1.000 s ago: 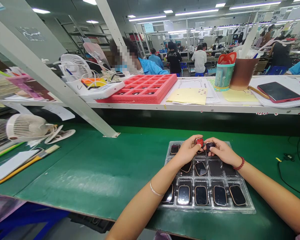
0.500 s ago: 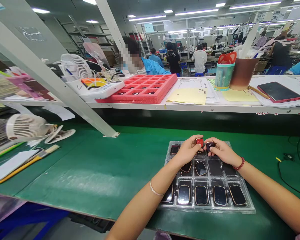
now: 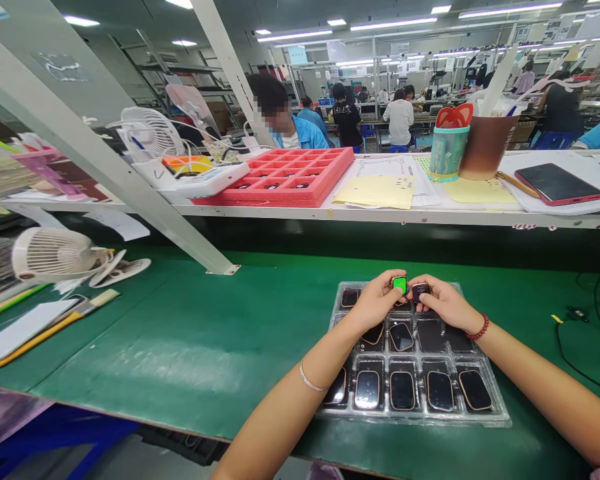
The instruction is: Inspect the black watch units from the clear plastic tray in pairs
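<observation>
Left hand: right of centre in the frame, left hand (image 3: 373, 305) pinching the green-screened watch (image 3: 399, 285), thumb on the lower part of its face.
Right hand: just to the right, right hand (image 3: 446, 304) pinching a dark-faced watch (image 3: 421, 291), thumb low on the face, fingers curled behind.
Two watches: side by side above the back row of the tray; cannot tell whether they touch.
Clear tray: lower right of frame, clear tray (image 3: 500, 417) flat on the green table (image 3: 190, 360), under both hands.
Front row: five dark-screened watches (image 3: 403, 391) in view, one per compartment, leftmost partly behind the left forearm.
Middle row: two watches (image 3: 401, 337) visible, both lying askew, one partly covered by the left arm.
Wrists: silver bangle (image 3: 307, 379) on the left, red beads (image 3: 480, 328) on the right.
Table, left edge of frame: white fan (image 3: 55, 255) on its side; below it, a paintbrush (image 3: 55, 331).
Shelf, upper part of frame: red foam tray (image 3: 325, 190) near centre; teal cup (image 3: 447, 153) and phone (image 3: 559, 183) towards the right.
Beyond shelf: co-worker in blue (image 3: 307, 133), top centre.
</observation>
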Demonstrator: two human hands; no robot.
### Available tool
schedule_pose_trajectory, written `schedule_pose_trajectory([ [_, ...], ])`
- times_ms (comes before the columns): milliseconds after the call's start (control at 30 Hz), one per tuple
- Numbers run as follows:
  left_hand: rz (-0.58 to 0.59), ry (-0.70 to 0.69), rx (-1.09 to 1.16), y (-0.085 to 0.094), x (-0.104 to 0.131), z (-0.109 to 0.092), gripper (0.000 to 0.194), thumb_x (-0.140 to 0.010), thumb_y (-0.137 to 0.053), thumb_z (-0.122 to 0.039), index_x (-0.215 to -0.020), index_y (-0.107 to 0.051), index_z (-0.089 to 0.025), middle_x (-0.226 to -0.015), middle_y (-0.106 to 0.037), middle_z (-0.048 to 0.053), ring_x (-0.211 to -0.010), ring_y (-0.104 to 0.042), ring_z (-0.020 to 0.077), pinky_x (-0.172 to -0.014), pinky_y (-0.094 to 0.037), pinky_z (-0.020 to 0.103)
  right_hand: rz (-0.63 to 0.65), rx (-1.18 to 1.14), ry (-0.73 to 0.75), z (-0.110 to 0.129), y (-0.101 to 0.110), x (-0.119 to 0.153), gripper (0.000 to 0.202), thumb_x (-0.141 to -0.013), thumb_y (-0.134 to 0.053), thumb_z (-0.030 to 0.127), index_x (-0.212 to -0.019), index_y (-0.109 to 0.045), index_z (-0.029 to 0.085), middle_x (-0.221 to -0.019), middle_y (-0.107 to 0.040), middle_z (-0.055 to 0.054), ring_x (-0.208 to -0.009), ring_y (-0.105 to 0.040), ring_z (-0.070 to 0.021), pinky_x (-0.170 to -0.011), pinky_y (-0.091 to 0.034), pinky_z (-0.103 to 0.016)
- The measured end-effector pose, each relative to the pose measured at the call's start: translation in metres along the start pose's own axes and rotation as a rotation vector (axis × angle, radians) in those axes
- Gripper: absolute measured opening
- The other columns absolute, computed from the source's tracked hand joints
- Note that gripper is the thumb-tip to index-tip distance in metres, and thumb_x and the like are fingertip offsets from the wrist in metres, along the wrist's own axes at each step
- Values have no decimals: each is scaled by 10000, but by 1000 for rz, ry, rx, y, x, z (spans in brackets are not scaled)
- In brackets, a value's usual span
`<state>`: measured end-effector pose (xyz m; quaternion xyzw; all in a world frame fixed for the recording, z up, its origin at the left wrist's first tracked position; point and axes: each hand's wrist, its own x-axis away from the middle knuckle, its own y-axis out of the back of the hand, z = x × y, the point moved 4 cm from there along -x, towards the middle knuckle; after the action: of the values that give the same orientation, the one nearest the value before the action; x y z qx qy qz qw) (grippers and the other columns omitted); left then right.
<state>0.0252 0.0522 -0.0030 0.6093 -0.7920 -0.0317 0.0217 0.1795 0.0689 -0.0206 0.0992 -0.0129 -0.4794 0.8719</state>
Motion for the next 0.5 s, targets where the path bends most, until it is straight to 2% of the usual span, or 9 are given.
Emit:
schedule_pose_trajectory([
  [500,4,0,20,0,0,0,359,-806,-542,-185,-1164,-530,-159,-848,-647,35,-734,-628,128,-657,-455,242,3,-4,-2,1,0,0,263,-815,-496,189,-1077,-520,194,-908,-627,-40,-642,-610,-119,-607,-511,-275],
])
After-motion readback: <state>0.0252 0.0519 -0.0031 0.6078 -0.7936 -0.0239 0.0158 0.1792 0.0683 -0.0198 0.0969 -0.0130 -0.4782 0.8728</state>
